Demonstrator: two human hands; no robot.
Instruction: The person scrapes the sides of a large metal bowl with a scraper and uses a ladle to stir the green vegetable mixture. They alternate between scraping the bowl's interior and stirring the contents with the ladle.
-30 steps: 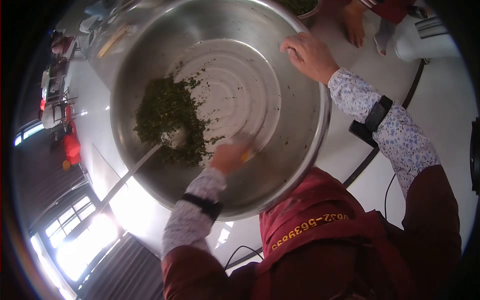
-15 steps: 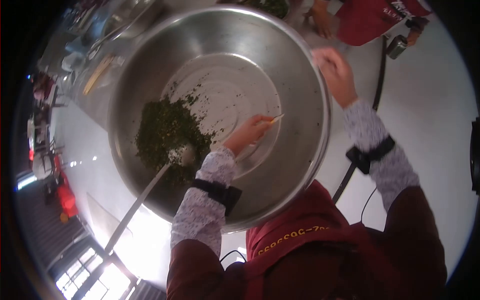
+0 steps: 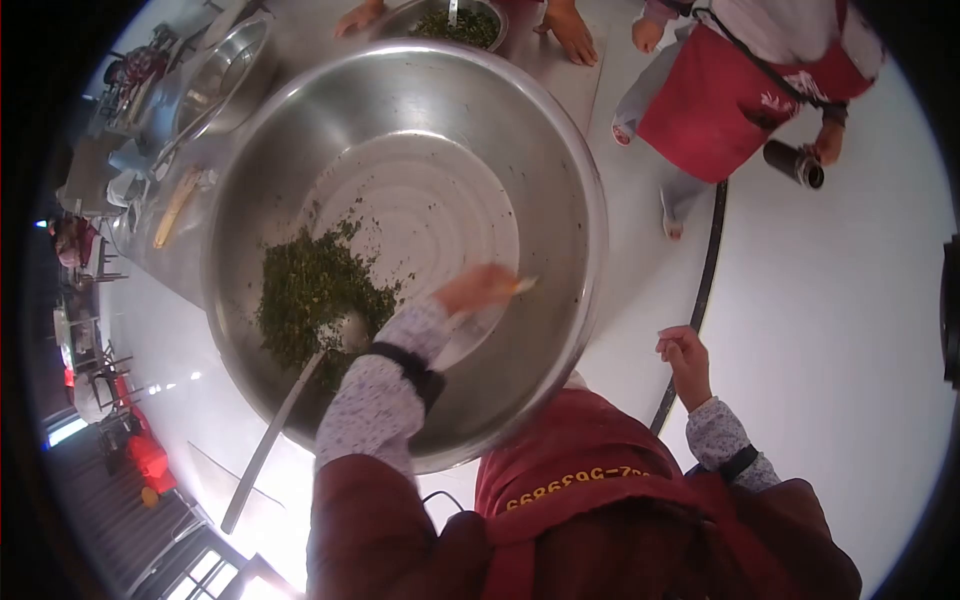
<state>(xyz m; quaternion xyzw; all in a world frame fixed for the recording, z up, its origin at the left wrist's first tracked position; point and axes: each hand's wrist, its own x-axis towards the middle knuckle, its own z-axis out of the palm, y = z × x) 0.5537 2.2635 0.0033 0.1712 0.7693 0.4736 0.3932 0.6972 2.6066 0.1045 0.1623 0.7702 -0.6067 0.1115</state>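
A large steel basin [image 3: 592, 210] stands in front of me, with a heap of chopped green herbs [image 3: 305, 285] on its left side. My left hand [image 3: 472, 288], blurred by motion, is over the basin floor, closed on a small pale yellow-and-white piece [image 3: 525, 285] whose kind I cannot make out. A ladle [image 3: 272, 440] rests with its bowl in the greens and its handle over the near-left rim. To the right of the basin, apart from it, my right hand [image 3: 686, 368] hangs in the air with fingers curled in, and nothing shows in it.
At the far rim is a smaller bowl of greens [image 3: 455, 25], with another person's hand [image 3: 570, 35] beside it. A person in a red apron [image 3: 700, 110] stands at the right, holding a dark cup [image 3: 790, 165]. Another steel bowl [image 3: 235, 75] sits at the upper left.
My right hand has moved from beside the basin's right rim back toward my body. My left hand stays over the basin with the pale piece. The person in the apron shows more fully.
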